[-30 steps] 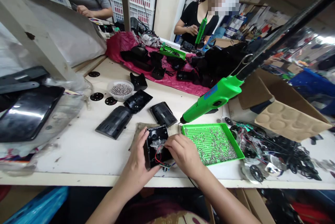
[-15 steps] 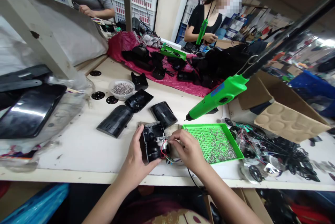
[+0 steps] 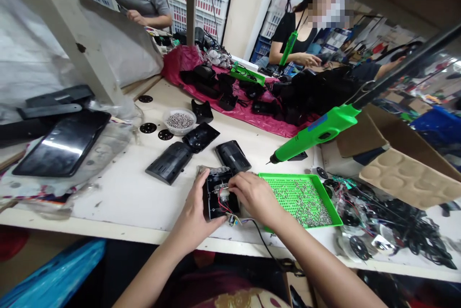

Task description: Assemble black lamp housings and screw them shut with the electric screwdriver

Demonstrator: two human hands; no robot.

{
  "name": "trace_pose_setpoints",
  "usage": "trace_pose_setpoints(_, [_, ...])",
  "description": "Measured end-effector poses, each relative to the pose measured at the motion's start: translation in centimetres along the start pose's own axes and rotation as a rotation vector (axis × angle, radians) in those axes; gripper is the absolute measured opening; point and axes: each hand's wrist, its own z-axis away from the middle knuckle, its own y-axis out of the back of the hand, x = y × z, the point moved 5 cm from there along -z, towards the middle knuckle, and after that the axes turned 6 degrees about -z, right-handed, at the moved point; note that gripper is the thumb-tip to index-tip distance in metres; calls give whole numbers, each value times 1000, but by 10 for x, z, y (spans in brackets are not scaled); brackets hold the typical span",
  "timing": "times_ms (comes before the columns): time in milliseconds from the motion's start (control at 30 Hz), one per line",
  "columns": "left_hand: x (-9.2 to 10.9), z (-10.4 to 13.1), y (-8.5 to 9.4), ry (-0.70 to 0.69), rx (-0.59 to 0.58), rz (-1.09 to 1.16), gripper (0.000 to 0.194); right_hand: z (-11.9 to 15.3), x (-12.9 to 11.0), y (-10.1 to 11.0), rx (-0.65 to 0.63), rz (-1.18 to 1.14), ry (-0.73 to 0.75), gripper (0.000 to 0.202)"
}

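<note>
My left hand (image 3: pixel 194 217) grips a black plastic housing (image 3: pixel 213 213) from its left side, thumb along the near edge. The housing lies open side up on the table. Inside it sits a small white and silver motor (image 3: pixel 224 195) with red wires. The bent fingers of my right hand (image 3: pixel 255 197) are pinched at the motor's right side; the fingertips are partly hidden. A small circuit board (image 3: pixel 232 220) hangs on wires at the housing's near edge. Right beside my right hand is a green tray (image 3: pixel 264 176) of screws.
A green electric screwdriver (image 3: pixel 315 135) hangs above the tray. Black shells (image 3: pixel 169 161) and a bowl of small metal parts (image 3: pixel 180 131) stand behind the housing. Wired parts (image 3: pixel 360 217) and a cardboard box (image 3: pixel 406 173) lie to the right. Two people work across the table.
The view has shifted, so the scene sits further right. My right fingers have moved slightly up along the motor, which now sits lower in the housing. My left hand keeps its grip.
</note>
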Motion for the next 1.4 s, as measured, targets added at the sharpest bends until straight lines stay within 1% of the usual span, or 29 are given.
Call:
trace_pose_setpoints(133, [4,-2,2,-31,8,-42,102,-1,-2,1,-30,51,16,13])
trace_pose_setpoints(300, [3,-4,4,-27,4,-76,105,-5,-5,4,-49,107,26,11])
trace_pose_setpoints(467, [2,-4,3,-40,7,-88,106,-5,-4,4,-41,188,4,16])
trace_pose_setpoints(667, [1,-3,3,-33,21,-101,108,-4,-6,6,-74,236,117,16])
trace_pose_setpoints(767, [1,-4,3,-29,17,-92,110,-4,-7,8,-70,251,140,17])
trace_pose_setpoints(1000, [1,-3,3,-14,7,-55,107,-6,-6,2,-79,279,147,18])
trace_pose_setpoints(1233, [-3,-4,3,13,-35,-55,106,-10,-9,0,-124,304,144,13])
trace_pose_setpoints(1400, [-4,-5,2,-25,-32,-73,105,-10,-10,-6,-150,291,119,11])
